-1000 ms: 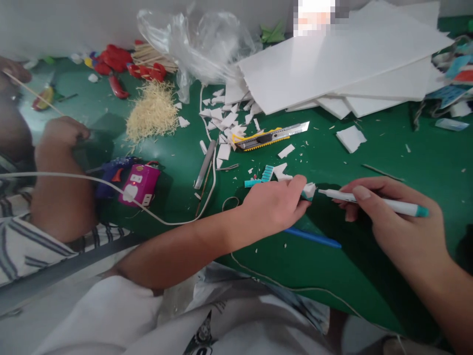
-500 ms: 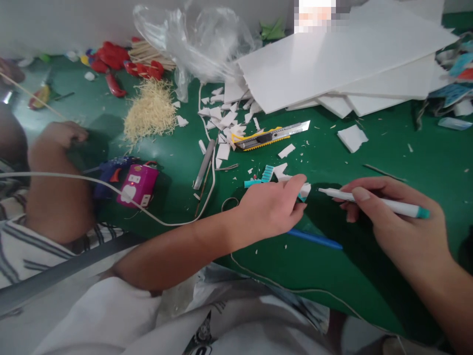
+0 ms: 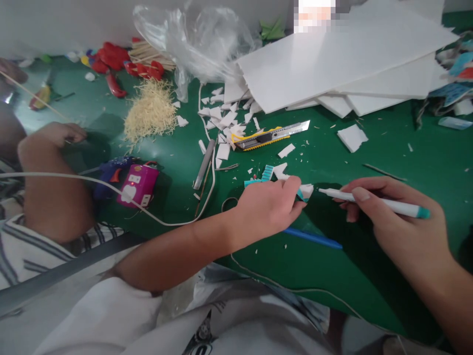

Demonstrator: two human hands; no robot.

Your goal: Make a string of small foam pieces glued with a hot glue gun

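Observation:
My left hand (image 3: pixel 271 204) pinches a small white foam piece (image 3: pixel 306 190) with some teal colouring on its lower side; the fingers hide part of it. In my right hand (image 3: pixel 391 207) is a white marker (image 3: pixel 391 205) with a teal end, its tip pointing left, close to the foam piece but apart from it. Beneath my left hand a blue pen (image 3: pixel 314 238) lies on the green table. Just beyond the hand are a teal-striped piece (image 3: pixel 267 172) and a white foam scrap (image 3: pixel 281 170).
A yellow utility knife (image 3: pixel 273 135) with its blade out lies beyond my hands, beside many foam scraps (image 3: pixel 225 118). White foam boards (image 3: pixel 325 64) are stacked at the back. At left are a pink power adapter (image 3: pixel 138 185), a white cord (image 3: pixel 177 224) and a co-worker's arm (image 3: pixel 55 182).
My left fingers have shifted slightly, and more of the foam piece shows beyond them. My right hand and the marker look unmoved. The co-worker's arm has moved a little left.

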